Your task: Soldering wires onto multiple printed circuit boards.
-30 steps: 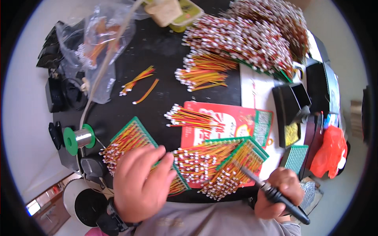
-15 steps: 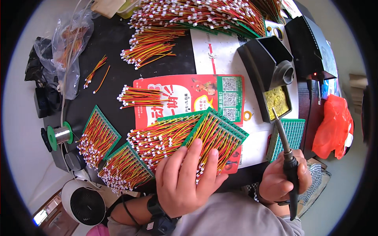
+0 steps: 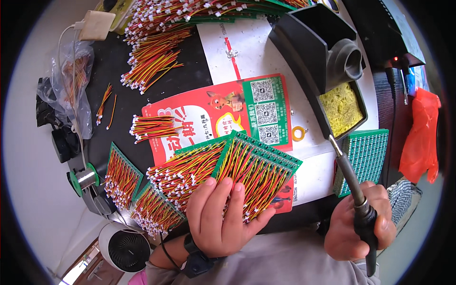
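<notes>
My left hand (image 3: 223, 223) rests with fingers stretched out over the wires of a green circuit board panel (image 3: 280, 157), which carries rows of red and yellow wires with white connectors. This panel overlaps other wired panels (image 3: 178, 178) on its left. In my right hand (image 3: 342, 230) is a soldering iron (image 3: 350, 179) with a black handle, pointing up and away. Its tip is close to the lower corner of the soldering iron stand (image 3: 304, 50), beside the yellow sponge (image 3: 341, 110). A red printed sheet (image 3: 190, 97) lies under the panels.
Bare green boards (image 3: 363, 161) are stacked right of the iron. Loose wires (image 3: 152, 128) lie on the red sheet. A solder spool (image 3: 86, 178) stands at the left, near a plastic bag (image 3: 78, 85). Many wired panels (image 3: 190, 12) are piled at the back. A red plastic bag (image 3: 420, 137) hangs right.
The view has shifted and turned slightly. My left fingers sit a little lower on the panel's wires and closer together. The soldering iron remains in my right hand, its tip still near the sponge.
</notes>
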Action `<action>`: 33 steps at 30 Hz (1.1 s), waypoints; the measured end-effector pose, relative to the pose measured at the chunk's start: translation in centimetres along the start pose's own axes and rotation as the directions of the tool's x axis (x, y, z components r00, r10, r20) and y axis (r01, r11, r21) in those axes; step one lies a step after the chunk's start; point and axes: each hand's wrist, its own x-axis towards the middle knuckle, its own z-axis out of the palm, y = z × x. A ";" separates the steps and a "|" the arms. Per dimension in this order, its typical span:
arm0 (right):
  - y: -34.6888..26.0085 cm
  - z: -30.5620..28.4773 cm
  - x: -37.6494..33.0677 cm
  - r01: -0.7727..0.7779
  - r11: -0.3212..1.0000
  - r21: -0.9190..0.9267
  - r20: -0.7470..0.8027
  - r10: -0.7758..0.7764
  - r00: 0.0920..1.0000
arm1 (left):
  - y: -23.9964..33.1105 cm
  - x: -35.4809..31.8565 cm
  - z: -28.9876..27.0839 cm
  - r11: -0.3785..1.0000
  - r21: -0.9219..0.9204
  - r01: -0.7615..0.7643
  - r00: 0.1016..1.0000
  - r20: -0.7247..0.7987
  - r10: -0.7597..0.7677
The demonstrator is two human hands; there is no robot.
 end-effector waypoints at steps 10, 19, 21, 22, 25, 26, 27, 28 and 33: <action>0.0 0.6 0.0 -0.019 1.000 0.015 0.035 0.019 0.999 | -0.3 -0.4 0.2 1.000 -0.008 0.001 1.000 -0.018 -0.001; -0.1 0.7 -0.1 -0.041 0.998 0.036 0.001 0.041 0.999 | -0.3 -0.3 0.3 1.000 -0.009 0.002 1.000 -0.019 -0.002; -0.1 0.7 0.0 -0.043 0.999 0.034 -0.015 0.043 0.999 | -0.3 -0.2 0.2 1.000 -0.014 0.000 1.000 -0.019 0.000; 0.0 0.6 0.0 -0.032 0.999 0.030 0.004 0.031 0.999 | -0.2 -0.2 0.3 1.000 -0.008 0.002 1.000 -0.019 -0.002; 0.1 0.6 0.3 -0.017 1.000 0.017 0.035 0.016 0.999 | -0.3 -0.1 0.1 1.000 -0.006 0.003 1.000 -0.021 -0.003; 0.1 0.7 0.4 -0.012 1.000 0.011 0.047 0.011 0.999 | -0.3 -0.1 0.1 1.000 -0.007 0.002 1.000 -0.023 -0.002; 0.1 0.7 0.5 -0.014 1.000 0.005 0.047 0.014 0.999 | -0.3 -0.1 0.1 1.000 -0.012 0.000 1.000 -0.022 0.000; 0.1 0.8 0.5 -0.015 1.000 0.004 0.042 0.015 0.999 | -0.4 0.0 0.1 1.000 -0.001 -0.004 1.000 -0.026 0.003; -0.2 0.7 0.5 -0.031 0.999 -0.025 0.051 0.033 0.998 | -0.7 -0.1 0.0 1.000 -0.006 -0.024 1.000 -0.014 0.024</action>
